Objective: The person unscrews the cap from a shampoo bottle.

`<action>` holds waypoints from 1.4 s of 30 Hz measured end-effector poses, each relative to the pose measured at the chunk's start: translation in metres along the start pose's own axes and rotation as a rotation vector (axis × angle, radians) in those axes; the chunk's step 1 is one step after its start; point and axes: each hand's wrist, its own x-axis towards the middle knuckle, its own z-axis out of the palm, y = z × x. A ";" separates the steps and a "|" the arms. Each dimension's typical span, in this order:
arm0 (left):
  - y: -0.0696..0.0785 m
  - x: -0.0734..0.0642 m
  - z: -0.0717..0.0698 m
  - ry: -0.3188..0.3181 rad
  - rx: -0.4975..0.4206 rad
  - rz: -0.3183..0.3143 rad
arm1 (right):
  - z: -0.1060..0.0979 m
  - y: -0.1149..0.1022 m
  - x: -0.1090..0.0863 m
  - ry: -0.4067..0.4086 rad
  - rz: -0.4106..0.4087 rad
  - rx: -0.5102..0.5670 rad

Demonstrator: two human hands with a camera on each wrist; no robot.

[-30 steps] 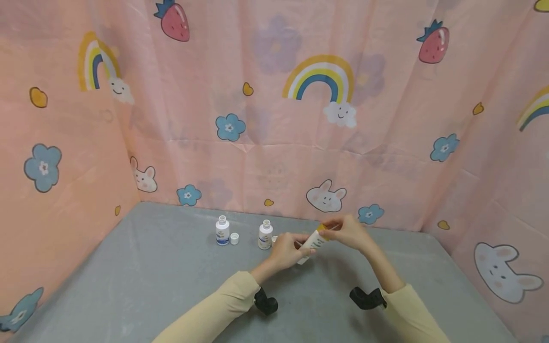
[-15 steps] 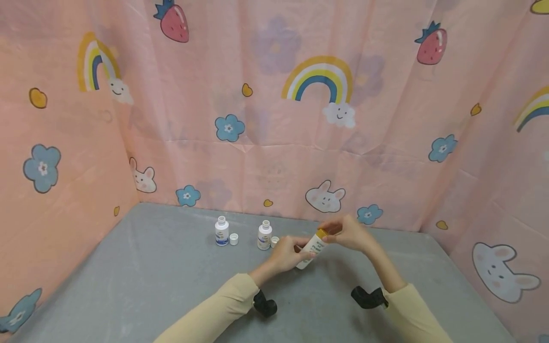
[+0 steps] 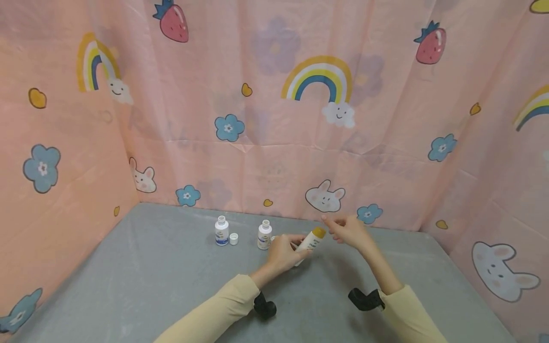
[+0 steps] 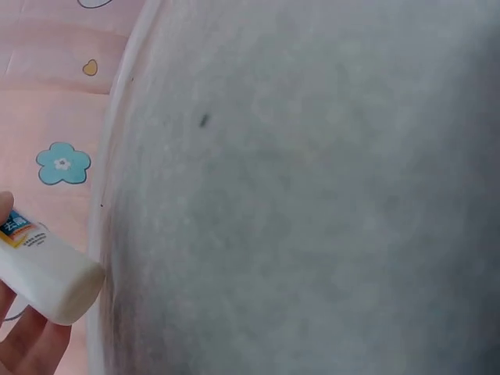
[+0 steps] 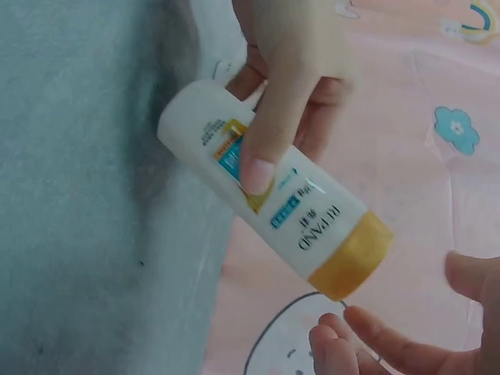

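Note:
A white bottle (image 3: 310, 243) with a yellow cap (image 3: 319, 232) is gripped by my left hand (image 3: 284, 253) above the table, tilted with its cap up to the right. In the right wrist view the left thumb presses the printed front of the bottle (image 5: 266, 176). The left wrist view catches only the bottle's base (image 4: 66, 289) and some fingers. My right hand (image 3: 349, 232) is just beyond the cap, apart from it, thumb and fingers spread and holding nothing. Two small white bottles stand uncapped behind: one at left (image 3: 221, 232), one nearer my left hand (image 3: 264, 236).
A small white cap (image 3: 233, 238) lies beside the left small bottle; another is mostly hidden behind my left hand. The grey table (image 3: 163, 276) meets a pink patterned curtain (image 3: 274, 162) at the back. Black wrist-worn devices (image 3: 365, 299) jut from both sleeves.
My right hand has come off the yellow cap and drawn slightly away to the right. The left hand keeps its grip on the white bottle, which has shifted a little left.

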 end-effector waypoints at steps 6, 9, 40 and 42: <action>0.003 0.000 0.000 0.051 0.057 0.017 | 0.006 -0.005 -0.001 -0.002 0.056 -0.030; 0.003 0.001 0.000 0.064 0.093 0.062 | 0.007 -0.006 -0.001 0.020 0.046 -0.042; 0.000 0.004 -0.005 -0.176 -0.215 -0.002 | -0.002 0.000 0.012 -0.139 -0.171 0.011; -0.001 0.005 -0.005 -0.206 -0.231 -0.009 | -0.004 0.001 0.013 -0.162 -0.196 0.013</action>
